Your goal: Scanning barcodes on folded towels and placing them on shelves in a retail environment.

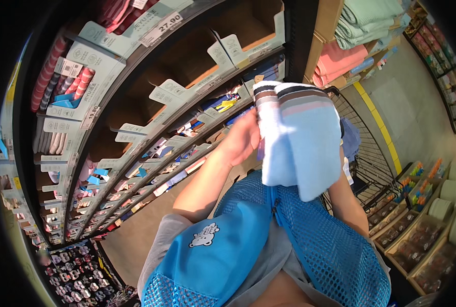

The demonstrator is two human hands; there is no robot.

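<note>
Folded light blue towels [312,142], with white, black, brown and pink stripes along the top edge, are held up in front of my chest. My left hand [243,136] is at their left edge, its fingertips partly hidden behind the cloth. My right forearm [349,195] reaches up behind the towels from the right, and they hide my right hand. A small tan tag [258,78] shows at the top left corner of the towels.
A tall shelf rack [135,96] with cardboard dividers and rolled textiles runs along the left. To the right stand a wire shopping cart [366,134], folded pink towels [337,63] on a wooden shelf, and wooden bins [412,238] of packaged goods. Hair accessories [76,272] hang at lower left.
</note>
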